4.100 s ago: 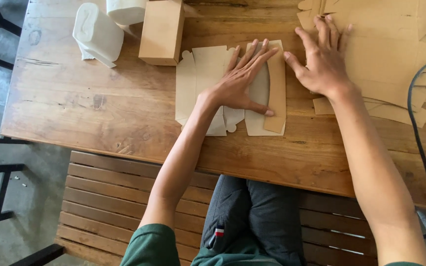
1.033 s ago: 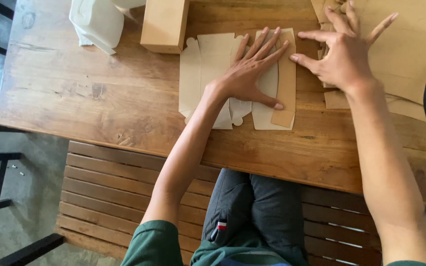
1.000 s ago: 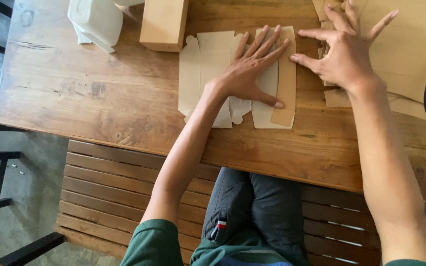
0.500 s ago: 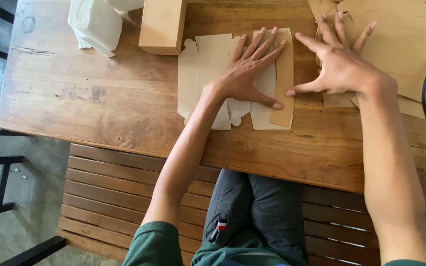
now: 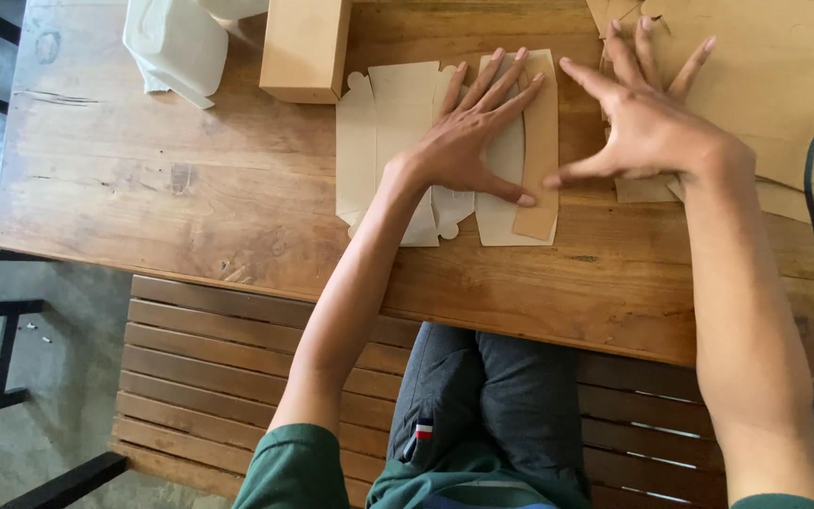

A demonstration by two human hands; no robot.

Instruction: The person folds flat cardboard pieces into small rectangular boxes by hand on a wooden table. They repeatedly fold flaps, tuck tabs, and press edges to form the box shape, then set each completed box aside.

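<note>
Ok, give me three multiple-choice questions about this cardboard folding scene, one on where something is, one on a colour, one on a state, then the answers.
1. Where does the folded-up brown box stand?
A. beyond the flat cardboard blank, to its left
B. on the bench
C. under the right hand

2. What colour is the wrapped bundle at the table's far left?
A. red
B. white
C. black

3. How is the left hand placed?
A. closed in a fist
B. lifted off the table
C. pressed flat, fingers spread, on the flat cardboard blank

Answers: 1 A, it sits on the wooden table by the blank's far left corner. 2 B, the bundle is plainly white. 3 C, the palm lies flat on it while the right hand hovers beside it with its thumb at the blank's edge.
</note>
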